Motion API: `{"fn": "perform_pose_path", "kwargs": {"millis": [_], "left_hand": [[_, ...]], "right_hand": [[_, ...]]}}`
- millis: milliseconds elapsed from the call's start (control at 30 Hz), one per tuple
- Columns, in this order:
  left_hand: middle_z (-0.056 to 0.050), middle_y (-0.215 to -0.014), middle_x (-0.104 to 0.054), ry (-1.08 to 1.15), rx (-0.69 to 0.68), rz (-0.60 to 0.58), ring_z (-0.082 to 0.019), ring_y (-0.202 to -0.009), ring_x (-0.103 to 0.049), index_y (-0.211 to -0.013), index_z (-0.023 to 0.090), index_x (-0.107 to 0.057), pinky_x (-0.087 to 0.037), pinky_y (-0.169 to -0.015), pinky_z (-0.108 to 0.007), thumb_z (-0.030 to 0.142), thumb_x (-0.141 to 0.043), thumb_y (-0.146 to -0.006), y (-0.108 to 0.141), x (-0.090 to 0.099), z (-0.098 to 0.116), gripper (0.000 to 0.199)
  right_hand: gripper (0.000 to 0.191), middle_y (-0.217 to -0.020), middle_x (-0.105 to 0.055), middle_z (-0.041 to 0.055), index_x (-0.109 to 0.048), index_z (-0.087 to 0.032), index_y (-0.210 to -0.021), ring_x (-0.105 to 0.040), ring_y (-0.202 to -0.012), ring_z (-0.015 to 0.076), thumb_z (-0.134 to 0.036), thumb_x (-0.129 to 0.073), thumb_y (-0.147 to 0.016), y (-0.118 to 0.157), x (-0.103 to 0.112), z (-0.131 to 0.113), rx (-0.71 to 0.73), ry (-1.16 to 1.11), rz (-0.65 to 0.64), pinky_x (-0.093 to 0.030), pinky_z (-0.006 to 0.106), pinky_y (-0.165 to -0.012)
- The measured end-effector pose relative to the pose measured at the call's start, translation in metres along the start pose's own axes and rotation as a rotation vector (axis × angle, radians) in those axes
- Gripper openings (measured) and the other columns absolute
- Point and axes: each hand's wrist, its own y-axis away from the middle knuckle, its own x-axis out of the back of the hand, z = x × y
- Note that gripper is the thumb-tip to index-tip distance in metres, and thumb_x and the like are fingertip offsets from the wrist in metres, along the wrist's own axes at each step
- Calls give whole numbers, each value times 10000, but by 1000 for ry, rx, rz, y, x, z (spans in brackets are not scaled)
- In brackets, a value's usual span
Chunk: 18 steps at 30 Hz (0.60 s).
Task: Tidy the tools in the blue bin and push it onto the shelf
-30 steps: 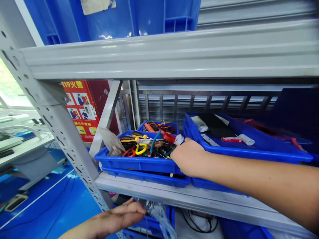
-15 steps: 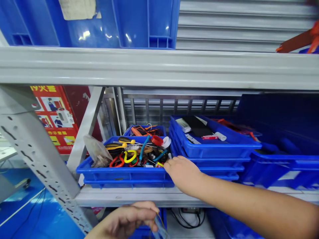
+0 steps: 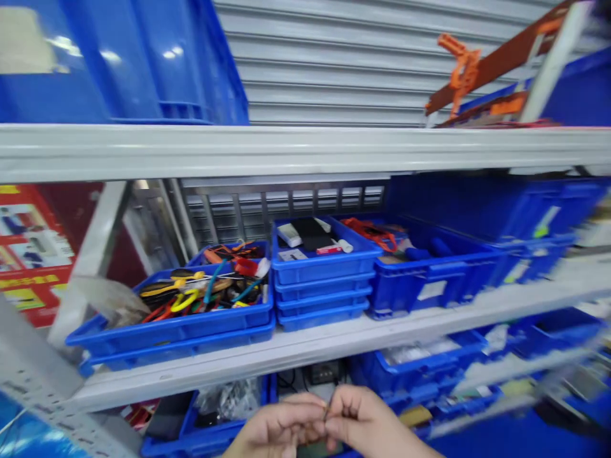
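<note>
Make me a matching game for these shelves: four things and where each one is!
Things:
1. orange clamp
2. stack of blue trays
3. plastic bag
4. red poster

Places:
A. in a bin on the low shelf
B. behind the shelves, at the left
C. up on the top shelf
D. on the middle shelf

Pairs: 1-C, 2-D, 3-A, 4-B

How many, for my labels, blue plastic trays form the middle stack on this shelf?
4 blue plastic trays: one on top, three beneath showing only rims, on the grey steel shelf.
</note>
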Motion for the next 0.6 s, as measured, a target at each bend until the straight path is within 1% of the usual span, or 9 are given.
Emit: {"fn": "perform_pose_path", "kwargs": {"millis": [133,200,267,367,433,467,500,567,600], "left_hand": [[-121,-1041,-639,267,89,64,-203,-901,-569,-1027,134,-701,-418,-866,-322,281,-677,-724,-51,-51,-43,337],[-118,-906,-662,324,168,62,-165,-781,-554,-1000,100,-705,-429,-774,-283,241,-657,-732,-77,-79,-65,307],[-104,-860,-649,267,281,37,-125,-679,-516,-956,93,-710,-413,-685,-250,210,-651,-732,-101,-107,-86,259],[-40,-815,-606,42,430,-13,-84,-606,-459,-951,145,-681,-359,-595,-210,195,-688,-705,-135,-143,-125,251],[16,-669,-544,-138,475,-122,-75,-549,-410,-873,163,-651,-307,-533,-198,248,-716,-686,-157,-164,-156,216],[36,-590,-497,-219,498,-216,-76,-515,-385,-802,160,-627,-280,-506,-201,302,-724,-676,-167,-175,-173,213],[51,-528,-447,-289,526,-323,-77,-483,-357,-722,160,-592,-255,-486,-207,369,-728,-659,-176,-187,-191,258],[63,-479,-388,-381,605,-577,-78,-452,-318,-620,172,-523,-234,-476,-221,496,-727,-603,-191,-215,-226,383],[61,-481,-378,-413,638,-703,-81,-455,-314,-600,179,-510,-240,-482,-227,534,-726,-573,-197,-232,-242,416]], "right_hand": [[243,-600,-643,25,-510,-140,-679,-592,-584,142,-326,-661,-717,70,49,3,19,-302,214,-403,276,-647],[236,-549,-618,14,-503,-146,-700,-595,-543,157,-329,-650,-726,109,72,5,50,-490,309,-409,292,-630],[237,-488,-566,-9,-484,-157,-673,-578,-497,161,-331,-639,-721,149,93,8,98,-661,422,-404,291,-598],[250,-458,-465,-40,-462,-171,-603,-567,-546,153,-326,-638,-690,209,118,10,194,-864,637,-412,287,-633],[192,-456,-399,-60,-507,-183,-645,-547,-582,143,-327,-625,-688,247,131,7,301,-974,828,-421,285,-665],[142,-447,-369,-70,-549,-196,-720,-536,-588,141,-319,-612,-691,266,136,6,368,-1007,950,-427,285,-670],[160,-445,-362,-77,-581,-214,-824,-531,-592,142,-300,-601,-691,285,140,5,441,-1020,1086,-433,287,-675],[376,-517,-483,-72,-567,-249,-1047,-559,-643,144,-244,-592,-672,320,144,8,572,-1008,1347,-446,299,-718],[460,-629,-579,-52,-547,-255,-1109,-585,-706,146,-217,-597,-653,337,144,13,632,-981,1455,-447,309,-758]]}}
